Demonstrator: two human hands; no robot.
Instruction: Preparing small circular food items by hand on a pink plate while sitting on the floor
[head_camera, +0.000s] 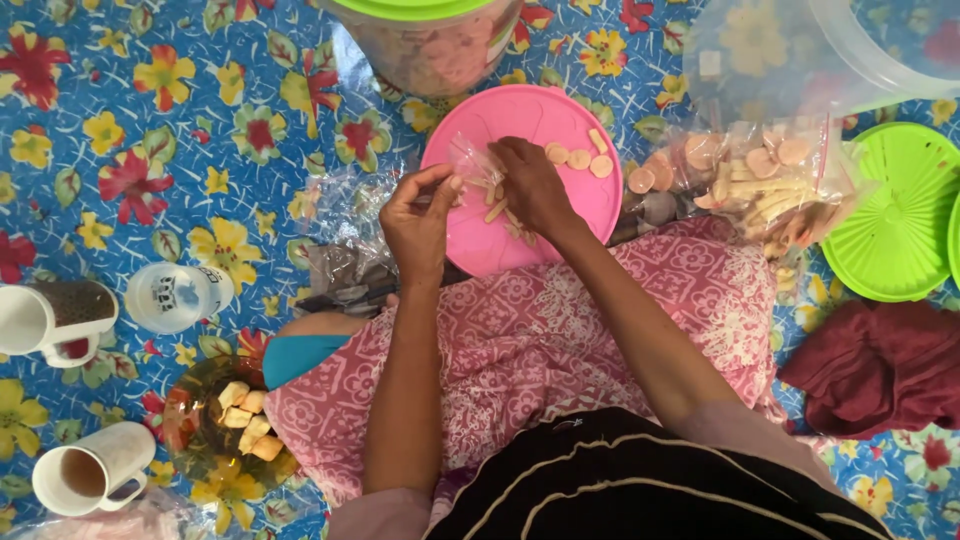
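A blue floral cloth (150, 130) covers the floor. On it, against the person's pink patterned lap, lies a round pink lid (530, 115) carrying a few pale round crackers (578, 158). To its right sit a clear bag of crackers and sticks (760, 180) and a green lid (895, 215). Above the pink lid, the left hand (418, 222) pinches the edge of a small clear bag (472, 165) with closed fingers, while the right hand (530, 185) has its fingers curled around cracker sticks (495, 210) at the bag's mouth.
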